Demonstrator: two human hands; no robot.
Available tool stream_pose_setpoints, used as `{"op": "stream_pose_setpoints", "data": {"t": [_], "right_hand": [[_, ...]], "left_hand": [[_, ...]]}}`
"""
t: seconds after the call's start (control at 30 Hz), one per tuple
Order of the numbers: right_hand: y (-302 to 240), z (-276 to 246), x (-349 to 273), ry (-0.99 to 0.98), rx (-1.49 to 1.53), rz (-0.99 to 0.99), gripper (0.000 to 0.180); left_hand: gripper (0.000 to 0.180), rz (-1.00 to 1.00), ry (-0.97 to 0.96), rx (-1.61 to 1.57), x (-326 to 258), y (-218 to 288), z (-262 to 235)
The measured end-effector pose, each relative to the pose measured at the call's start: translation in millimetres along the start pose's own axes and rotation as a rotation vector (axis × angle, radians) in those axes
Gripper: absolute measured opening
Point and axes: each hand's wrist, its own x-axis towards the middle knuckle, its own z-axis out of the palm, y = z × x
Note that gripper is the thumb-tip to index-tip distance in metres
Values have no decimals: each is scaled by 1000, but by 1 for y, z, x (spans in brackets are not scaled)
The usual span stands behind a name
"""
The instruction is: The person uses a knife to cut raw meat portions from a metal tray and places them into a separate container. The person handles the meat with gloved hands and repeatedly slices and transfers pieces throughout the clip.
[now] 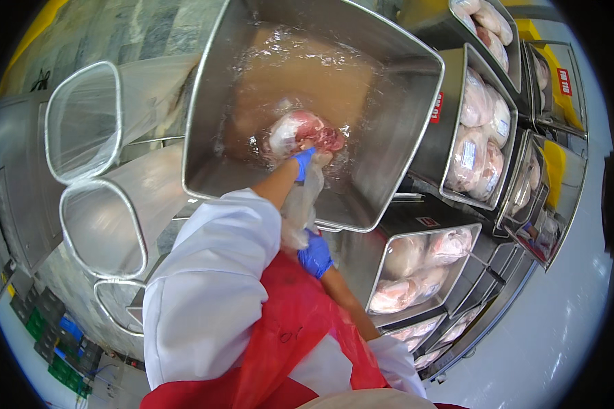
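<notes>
A large piece of raw red meat [305, 133], pale at its left end, lies partly in brownish water inside a big steel tub [406, 123]. My left hand [303, 165], in a blue glove, is closed at the near edge of the meat, where the top of a see-through plastic bag [301, 206] meets it. The bag hangs crumpled between my two hands. Its lower end is gripped by my right hand [315, 255], also gloved in blue, close to my red apron [297, 307]. Some fingers of both hands are hidden.
Steel bins [450, 163] with bagged meat stand along the right, and another bin [375, 300] sits near my right arm. On the left are metal-rimmed frames [102, 232] with see-through plastic liners. Stacked crates [54, 334] show at the far lower left.
</notes>
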Motion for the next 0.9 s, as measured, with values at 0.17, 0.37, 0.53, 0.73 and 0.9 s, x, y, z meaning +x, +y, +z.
{"op": "stream_pose_setpoints", "data": {"t": [0.17, 0.37, 0.53, 0.73, 0.9], "right_hand": [[14, 15, -27, -3, 36, -143, 39], [12, 14, -31, 63, 128, -246, 30], [-14, -12, -40, -74, 244, -39, 30], [-35, -82, -60, 247, 524, -478, 29], [-22, -96, -79, 451, 834, -583, 35]], "left_hand": [[50, -35, 292, 155, 107, 6, -25], [57, 436, 366, 474, 182, -16, -82], [61, 330, 538, 768, 77, -19, -41], [40, 338, 283, 1531, 26, -6, -72], [50, 115, 336, 1285, -53, 30, -34]]}}
